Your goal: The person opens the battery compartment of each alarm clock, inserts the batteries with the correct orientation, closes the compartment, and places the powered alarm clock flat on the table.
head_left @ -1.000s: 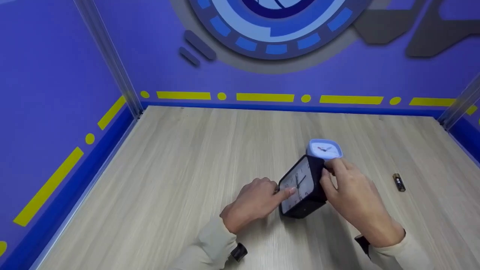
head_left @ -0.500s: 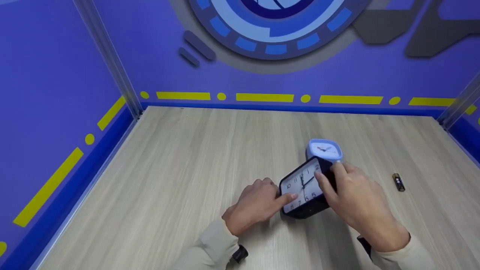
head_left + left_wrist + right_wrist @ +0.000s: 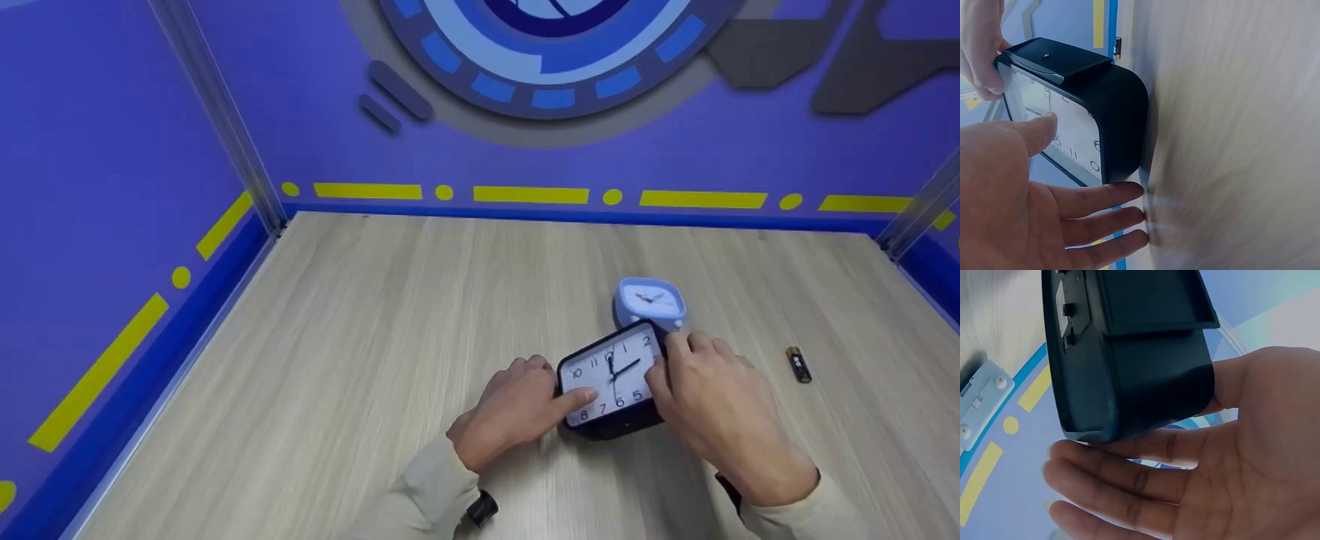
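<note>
One surface (image 3: 420, 315), pale wood grain, bearing everything listed here. Two hands, bare, both engaged: the right hand (image 3: 716, 405) grips the right end of a black, box-shaped clock with rounded corners (image 3: 636, 352), thumb at the front edge, fingers round the side; the left hand (image 3: 514, 405) holds the opposite end, thumb on the white dial (image 3: 592, 379), other fingers fairly straight, down by the surface. The black clock sits between them, right of centre, tilted, front turned upward, right end the higher; whether its low edge bears on the surface cannot be told. Likely fault: a slip at the right end, caused by the light left hold, dropping the case. Second fault: a smear or pressure mark on the dial, from that thumb. One pale-blue, rounded-square clock (image 3: 651, 300), face up, just beyond the black one; contact between the two unclear. A knock seems possible should the case swing back. One cylindrical battery, black with a coppery end (image 3: 799, 365), well to the right; liable to roll if brushed by a sleeve. Small dark knobs (image 3: 1068, 309) on the black clock's back; a stray fingertip might turn one.
</note>
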A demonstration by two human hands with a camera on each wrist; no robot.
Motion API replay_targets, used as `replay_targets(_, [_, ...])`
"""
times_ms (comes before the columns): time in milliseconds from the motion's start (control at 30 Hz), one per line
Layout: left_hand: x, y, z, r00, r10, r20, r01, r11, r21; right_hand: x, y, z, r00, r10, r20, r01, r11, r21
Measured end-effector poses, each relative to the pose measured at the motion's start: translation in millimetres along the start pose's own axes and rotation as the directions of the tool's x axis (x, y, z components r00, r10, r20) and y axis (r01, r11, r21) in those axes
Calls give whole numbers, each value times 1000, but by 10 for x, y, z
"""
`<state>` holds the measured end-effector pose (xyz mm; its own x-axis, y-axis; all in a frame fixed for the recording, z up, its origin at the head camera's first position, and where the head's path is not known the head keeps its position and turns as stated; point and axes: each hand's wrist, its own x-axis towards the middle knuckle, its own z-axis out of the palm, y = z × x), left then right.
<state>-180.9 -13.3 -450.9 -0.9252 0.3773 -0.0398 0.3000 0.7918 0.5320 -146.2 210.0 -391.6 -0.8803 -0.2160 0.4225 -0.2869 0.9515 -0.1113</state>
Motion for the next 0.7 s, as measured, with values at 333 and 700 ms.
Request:
replay_targets(333, [31, -47, 6, 1000, 7, -5, -7, 1000, -3, -9, 39, 45, 999, -35, -8, 34, 999, -36])
replay_targets(700, [38, -53, -4, 998, -46, -42, 46, 999, -18, -5, 61, 127, 997, -3, 73, 5, 1000, -23])
